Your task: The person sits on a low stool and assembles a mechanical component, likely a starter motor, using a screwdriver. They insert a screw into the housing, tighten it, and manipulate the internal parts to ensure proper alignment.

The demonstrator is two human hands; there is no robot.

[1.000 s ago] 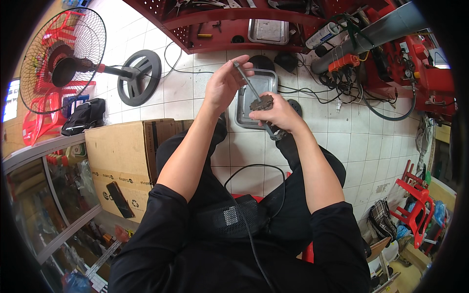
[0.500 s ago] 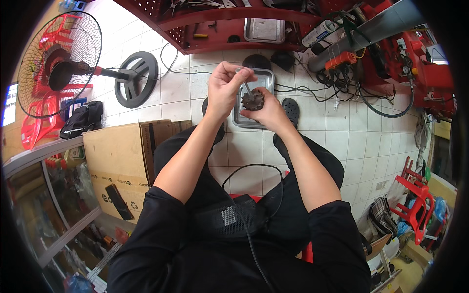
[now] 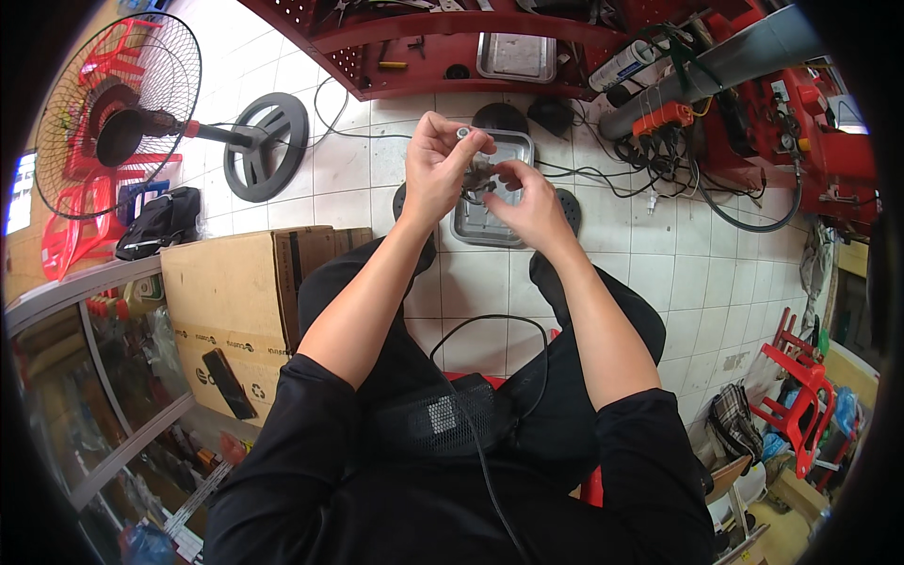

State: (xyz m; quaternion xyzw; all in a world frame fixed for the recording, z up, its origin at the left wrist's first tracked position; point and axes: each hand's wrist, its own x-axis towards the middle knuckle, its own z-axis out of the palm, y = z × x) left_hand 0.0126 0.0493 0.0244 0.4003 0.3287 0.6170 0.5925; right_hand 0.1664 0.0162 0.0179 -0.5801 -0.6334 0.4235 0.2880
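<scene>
My left hand (image 3: 438, 169) is closed around a thin metal rod, whose round grey end (image 3: 462, 135) pokes out above the thumb. Just under these fingers is a dark, toothed metal part (image 3: 478, 179), partly covered by both hands. My right hand (image 3: 532, 207) curls in from the other side, its thumb and fingertips at the part's edge. Beneath the hands, on the floor between my feet, lies a grey metal tray (image 3: 485, 232).
A red tool cart (image 3: 452, 83) stands ahead, with black rounded objects (image 3: 497, 118) on the floor before it. Cables cross the tiles at right. A cardboard box (image 3: 226, 320) with a phone (image 3: 229, 384) on it and a standing fan (image 3: 122, 137) are at left. A black mesh pouch (image 3: 438, 419) lies on my lap.
My right hand has shifted slightly right and its fingers have loosened around the toothed part. The part has tilted and sits closer to my left hand, which keeps its grip on the rod.
</scene>
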